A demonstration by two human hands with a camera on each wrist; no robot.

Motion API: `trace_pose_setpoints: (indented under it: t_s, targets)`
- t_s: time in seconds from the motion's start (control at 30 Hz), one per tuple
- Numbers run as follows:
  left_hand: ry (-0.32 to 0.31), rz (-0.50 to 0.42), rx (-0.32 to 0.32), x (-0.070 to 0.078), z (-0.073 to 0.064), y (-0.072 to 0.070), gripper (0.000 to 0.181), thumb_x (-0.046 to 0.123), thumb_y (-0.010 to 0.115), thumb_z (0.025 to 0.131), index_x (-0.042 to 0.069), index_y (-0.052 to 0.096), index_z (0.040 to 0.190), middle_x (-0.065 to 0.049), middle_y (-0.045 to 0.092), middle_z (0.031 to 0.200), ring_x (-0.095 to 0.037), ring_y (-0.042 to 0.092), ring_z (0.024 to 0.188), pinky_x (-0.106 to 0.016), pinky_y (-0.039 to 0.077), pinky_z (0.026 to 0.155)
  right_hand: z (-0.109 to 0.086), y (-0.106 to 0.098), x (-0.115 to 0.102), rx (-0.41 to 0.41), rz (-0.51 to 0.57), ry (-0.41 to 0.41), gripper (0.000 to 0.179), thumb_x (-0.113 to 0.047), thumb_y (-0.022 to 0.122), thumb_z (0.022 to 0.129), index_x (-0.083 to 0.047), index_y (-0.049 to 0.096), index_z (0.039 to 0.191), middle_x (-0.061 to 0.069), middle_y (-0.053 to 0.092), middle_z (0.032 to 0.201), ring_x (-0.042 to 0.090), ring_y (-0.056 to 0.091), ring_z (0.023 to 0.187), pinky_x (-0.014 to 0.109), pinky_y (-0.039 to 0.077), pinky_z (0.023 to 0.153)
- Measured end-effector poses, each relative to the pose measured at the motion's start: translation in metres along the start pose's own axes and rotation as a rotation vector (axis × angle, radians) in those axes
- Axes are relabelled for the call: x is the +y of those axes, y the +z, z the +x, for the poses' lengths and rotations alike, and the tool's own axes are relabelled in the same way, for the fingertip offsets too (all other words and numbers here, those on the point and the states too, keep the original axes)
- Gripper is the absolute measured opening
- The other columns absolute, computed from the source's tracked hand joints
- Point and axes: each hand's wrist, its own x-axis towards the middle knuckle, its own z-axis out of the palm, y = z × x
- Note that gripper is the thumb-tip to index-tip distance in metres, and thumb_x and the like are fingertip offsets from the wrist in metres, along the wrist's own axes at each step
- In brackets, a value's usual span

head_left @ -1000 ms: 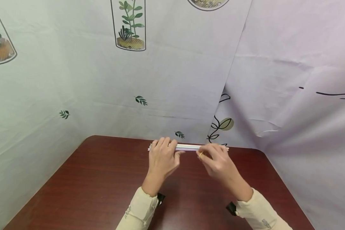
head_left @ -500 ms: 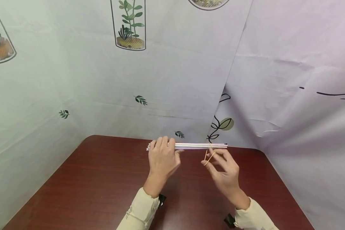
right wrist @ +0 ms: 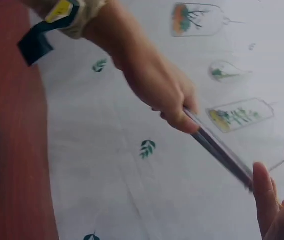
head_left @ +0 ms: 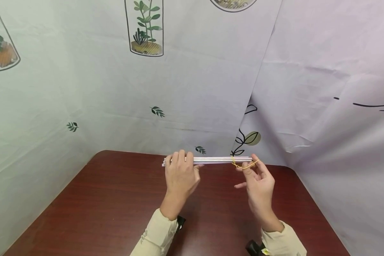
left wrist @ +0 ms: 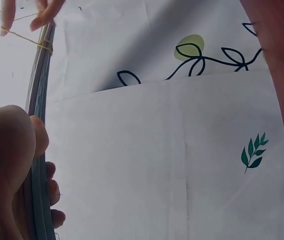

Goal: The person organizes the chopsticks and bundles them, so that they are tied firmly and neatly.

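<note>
In the head view my left hand [head_left: 180, 174] grips a bundle of thin pale sticks [head_left: 212, 160] from above, near its left end. The bundle lies level, above the far part of the table. A yellow rubber band [head_left: 243, 168] loops around it near the right end and stretches out to my right hand [head_left: 260, 181], whose thumb and fingers hold the loop stretched. The left wrist view shows the band [left wrist: 24, 38] running from the sticks [left wrist: 40, 195] to those fingers. My right fingertips [right wrist: 263, 185] are beside the bundle's end in the right wrist view.
A dark red-brown table [head_left: 108, 199] with rounded far corners lies beneath my hands. White cloth [head_left: 192, 89] printed with plants hangs close behind its far edge and along both sides. Black straps [head_left: 253, 248] sit at my wrists by the pale sleeves.
My right hand has moved right, to the bundle's end, drawing the rubber band from a downward stretch to one along the sticks. My left hand keeps its hold almost in place.
</note>
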Motion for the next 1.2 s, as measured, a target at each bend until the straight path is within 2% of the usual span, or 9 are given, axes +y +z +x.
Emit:
trace_pose_setpoints:
  t_s: [0.17,0.33,0.53,0.7,0.77,0.87,1.03,1.1,1.2]
  targets:
    - [0.021,-0.03,-0.006,0.0,0.0,0.0,0.034,0.035,0.074,0.077,0.009,0.053,0.078,-0.008,0.052,0.081,-0.03,0.054,0.083,-0.047,0.042,0.085,0.015,-0.002,-0.005,-0.012,-0.02,0.131,0.029,-0.008,0.061,0.097,0.001,0.061,0.124,0.002,0.068,0.093,0.009,0.067,0.069,0.026,0.048,0.038]
    - [0.064,-0.062,0.035,0.002,0.0,0.0,0.031,0.037,0.066,0.082,0.008,0.053,0.08,-0.008,0.053,0.083,-0.03,0.054,0.085,-0.047,0.04,0.088,0.029,-0.003,-0.008,-0.157,-0.052,0.238,0.014,-0.016,0.063,0.097,-0.021,0.075,0.101,-0.004,0.063,0.075,0.006,0.054,0.063,0.019,0.036,0.036]
    - [0.083,-0.082,0.053,0.004,0.0,-0.002,0.04,0.047,0.05,0.09,0.008,0.053,0.081,-0.008,0.052,0.084,-0.029,0.053,0.086,-0.048,0.038,0.089,0.04,-0.008,-0.02,-0.382,-0.137,0.313,0.02,-0.005,0.063,0.093,-0.018,0.076,0.086,-0.005,0.069,0.082,0.006,0.051,0.065,0.023,0.031,0.044]
    - [0.086,-0.074,0.026,0.003,0.001,-0.004,0.034,0.042,0.061,0.087,0.009,0.054,0.082,-0.007,0.054,0.084,-0.028,0.053,0.086,-0.047,0.04,0.089,0.049,-0.018,-0.025,-0.563,-0.223,0.398,0.019,-0.007,0.05,0.095,-0.015,0.066,0.09,-0.004,0.069,0.089,0.01,0.067,0.081,0.023,0.041,0.045]
    - [0.085,-0.071,0.013,0.002,0.001,-0.005,0.033,0.039,0.066,0.084,0.009,0.055,0.082,-0.007,0.054,0.084,-0.028,0.053,0.086,-0.047,0.04,0.089,0.052,-0.023,-0.026,-0.602,-0.23,0.386,0.014,-0.008,0.047,0.096,-0.012,0.06,0.094,-0.003,0.068,0.092,0.013,0.069,0.084,0.024,0.046,0.046]
    - [0.085,-0.066,-0.002,0.002,0.001,-0.006,0.031,0.035,0.071,0.08,0.009,0.056,0.083,-0.006,0.054,0.084,-0.027,0.054,0.086,-0.047,0.041,0.088,0.054,-0.032,-0.023,-0.625,-0.337,0.16,0.007,-0.006,0.053,0.097,-0.005,0.059,0.102,-0.001,0.066,0.096,0.011,0.068,0.085,0.026,0.053,0.054]
    - [0.092,-0.041,-0.025,0.002,0.001,-0.006,0.029,0.033,0.073,0.078,0.01,0.057,0.084,-0.006,0.054,0.084,-0.027,0.054,0.087,-0.046,0.041,0.089,0.058,-0.043,-0.017,-0.659,-0.802,-0.565,0.025,-0.006,0.075,0.085,-0.008,0.069,0.109,-0.003,0.07,0.101,0.011,0.066,0.091,0.026,0.049,0.075]
    - [0.089,-0.023,-0.032,0.002,0.001,-0.005,0.03,0.032,0.075,0.076,0.01,0.057,0.085,-0.006,0.054,0.084,-0.026,0.054,0.087,-0.045,0.04,0.089,0.059,-0.043,-0.014,-0.664,-0.925,-0.812,0.022,-0.015,0.073,0.089,-0.007,0.071,0.109,0.0,0.071,0.1,0.016,0.066,0.09,0.032,0.046,0.074]
    - [0.085,0.005,-0.031,0.003,0.001,-0.004,0.032,0.03,0.078,0.073,0.009,0.057,0.085,-0.006,0.054,0.085,-0.027,0.053,0.087,-0.045,0.04,0.09,0.059,-0.038,-0.008,-0.612,-0.999,-1.064,0.03,-0.028,0.058,0.1,-0.003,0.072,0.106,0.005,0.07,0.095,0.022,0.066,0.085,0.039,0.045,0.066]
